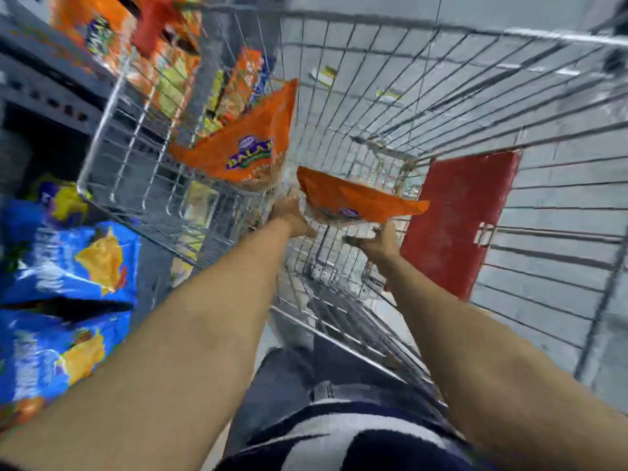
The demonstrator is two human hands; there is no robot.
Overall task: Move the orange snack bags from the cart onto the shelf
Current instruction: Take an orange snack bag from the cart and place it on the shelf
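Your forearms reach out from the bottom of the view over the wire shopping cart (pixel 210 185), each hand holding one orange snack bag. Your left hand (pixel 290 214) has its fingers closed on the lower edge of the larger orange bag (pixel 244 151), which stands tilted above the cart's left wall with its purple logo facing you. Your right hand (pixel 377 241) cups the second orange bag (pixel 356 198) from underneath, thumb and fingers gripping its near edge so it lies almost flat over the basket, beside the red child-seat flap (pixel 458 222). Both bags look clear of the cart floor, so the lifting seems done and the carry to the shelf (pixel 40 86) on your left is the step in hand. Swing left with the bags held high enough to pass the cart rim, and keep the grip on the seams rather than the bellies so the contents are not crushed. Orange bags (pixel 112 32) already sit on the upper left shelf; aim there, not at the blue chip bags (pixel 68 266) lower down. The frame is motion-blurred, so the exact finger placement is uncertain.
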